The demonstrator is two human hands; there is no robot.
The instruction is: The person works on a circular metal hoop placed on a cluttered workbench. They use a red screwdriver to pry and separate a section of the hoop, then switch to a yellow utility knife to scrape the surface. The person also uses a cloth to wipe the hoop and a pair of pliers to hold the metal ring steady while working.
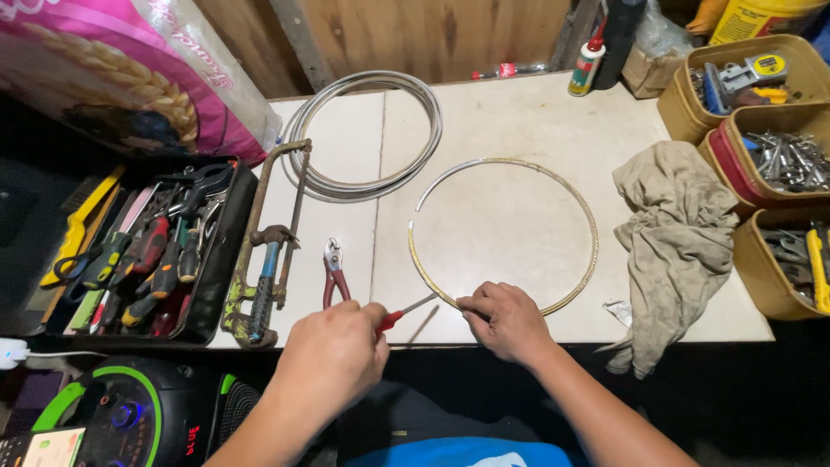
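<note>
The left hand (333, 359) is closed around a red-handled screwdriver (405, 313), its thin shaft pointing right toward the near edge of a metal ring (590, 227). The right hand (506, 322) is clamped on that same near arc, fingers pinching the strip just where the screwdriver tip arrives.

The likeliest slip: the tip appears to bear on a narrow, springy band right beside the right fingers, so if it skids off the strip it could jab them. The ring is also open, with a gap on its far left, so pressure at the grip could make it twist or spring away across the table (519, 112).

The ring itself is a thin, flat hoop, silvery with a yellowish tinge, lying flat and reaching away from the grip toward the back of the table. Left of the grip lie red pliers (333, 272) and a hacksaw (270, 242); beyond those sits a wire coil (367, 134). A crumpled rag (674, 242) lies to the right.
</note>
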